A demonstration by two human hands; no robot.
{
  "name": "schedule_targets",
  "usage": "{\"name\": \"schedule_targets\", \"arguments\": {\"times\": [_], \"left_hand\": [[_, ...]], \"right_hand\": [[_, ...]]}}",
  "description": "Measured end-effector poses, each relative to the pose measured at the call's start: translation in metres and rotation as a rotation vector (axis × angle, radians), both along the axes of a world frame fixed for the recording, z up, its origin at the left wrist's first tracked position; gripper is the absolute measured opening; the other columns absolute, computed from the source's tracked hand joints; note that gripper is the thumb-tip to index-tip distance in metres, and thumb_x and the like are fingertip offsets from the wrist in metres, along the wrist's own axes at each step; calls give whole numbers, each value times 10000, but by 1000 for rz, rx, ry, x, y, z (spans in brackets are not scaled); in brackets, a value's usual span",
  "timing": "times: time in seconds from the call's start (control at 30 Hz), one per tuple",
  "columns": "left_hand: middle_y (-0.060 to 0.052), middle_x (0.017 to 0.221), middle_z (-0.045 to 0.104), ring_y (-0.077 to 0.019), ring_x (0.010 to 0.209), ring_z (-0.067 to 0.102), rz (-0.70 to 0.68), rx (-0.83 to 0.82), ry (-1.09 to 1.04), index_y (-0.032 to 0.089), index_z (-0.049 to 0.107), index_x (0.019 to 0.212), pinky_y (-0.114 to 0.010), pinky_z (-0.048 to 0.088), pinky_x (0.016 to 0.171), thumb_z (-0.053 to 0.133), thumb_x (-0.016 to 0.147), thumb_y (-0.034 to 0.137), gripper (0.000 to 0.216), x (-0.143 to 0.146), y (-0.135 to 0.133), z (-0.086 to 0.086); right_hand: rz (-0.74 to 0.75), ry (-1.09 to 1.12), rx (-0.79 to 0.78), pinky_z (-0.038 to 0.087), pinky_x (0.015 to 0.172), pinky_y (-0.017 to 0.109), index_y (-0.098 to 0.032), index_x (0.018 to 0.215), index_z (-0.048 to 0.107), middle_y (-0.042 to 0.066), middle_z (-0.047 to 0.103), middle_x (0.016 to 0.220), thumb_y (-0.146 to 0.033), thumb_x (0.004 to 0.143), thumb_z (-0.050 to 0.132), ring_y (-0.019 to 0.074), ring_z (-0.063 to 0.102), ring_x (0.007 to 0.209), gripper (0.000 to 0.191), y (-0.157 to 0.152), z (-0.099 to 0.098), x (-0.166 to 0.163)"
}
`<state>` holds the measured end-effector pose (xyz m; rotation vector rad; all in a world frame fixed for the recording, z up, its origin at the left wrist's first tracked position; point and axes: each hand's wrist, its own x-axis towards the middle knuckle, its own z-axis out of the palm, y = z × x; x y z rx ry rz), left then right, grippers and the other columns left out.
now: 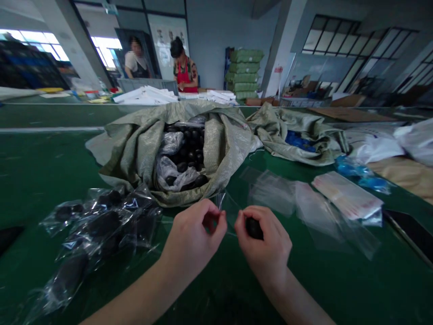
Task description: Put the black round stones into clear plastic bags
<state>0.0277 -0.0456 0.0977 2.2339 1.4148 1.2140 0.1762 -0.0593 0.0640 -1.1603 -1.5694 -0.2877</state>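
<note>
My left hand pinches one edge of a clear plastic bag between thumb and forefinger. Opposite it, my right hand grips a smooth black rounded piece in its curled fingers, and its thumb and fingertip pinch the bag's other edge. The bag is stretched between both hands, low over the green table. Just beyond them, an open woven sack contains many similar black pieces and crumpled clear plastic. Left of my left hand lies a heap of bagged black pieces.
Flat clear bags and a stack of bags lie to the right, near a phone. A second woven sack holds blue items. Two people stand beyond the far bench, behind piled white strips.
</note>
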Motion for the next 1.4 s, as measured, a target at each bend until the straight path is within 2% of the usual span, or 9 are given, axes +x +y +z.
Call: {"name": "schedule_targets", "arguments": {"times": [0.17,0.4,0.6,0.83,1.17,1.4], "left_hand": [[62,520,500,-69,434,474,62,-11,60,189,502,646,-185,376,451,578,793,189,166,0,-9,5],[68,544,472,-69,444,461,22,-106,-26,209,457,675,-163,368,426,533,787,163,143,0,-15,7],[57,521,438,-85,428,437,-1,-278,-85,215,452,653,-171,334,378,520,803,230,166,-3,-12,11],[37,516,457,-100,447,451,-16,-389,-107,205,490,624,-192,352,404,515,832,320,239,-3,-7,15],[36,494,445,-99,428,436,-30,-393,-105,205,486,596,-190,328,380,512,825,352,273,0,-12,20],[22,495,464,-103,441,450,-42,-453,-72,203,504,577,-183,337,383,510,818,339,277,-5,-15,26]], "right_hand": [[-57,-35,40,524,675,243,-168,803,584,17,653,759,-52,751,678,121,642,707,158,-5,5,3],[-24,-35,10,524,648,241,-168,794,568,13,630,731,-51,764,653,117,626,687,148,-6,4,2],[-3,-37,-15,532,642,266,-185,814,559,21,628,741,-60,775,628,138,627,697,148,-6,2,3],[46,2,-87,526,624,274,-183,805,552,21,610,719,-80,791,608,143,614,680,118,-4,-1,3],[57,42,-84,509,615,251,-175,794,546,16,598,714,-78,791,610,124,602,671,116,-9,7,3],[31,3,-77,514,627,247,-183,787,556,13,606,728,-83,783,610,122,611,684,113,-9,10,8]]}}
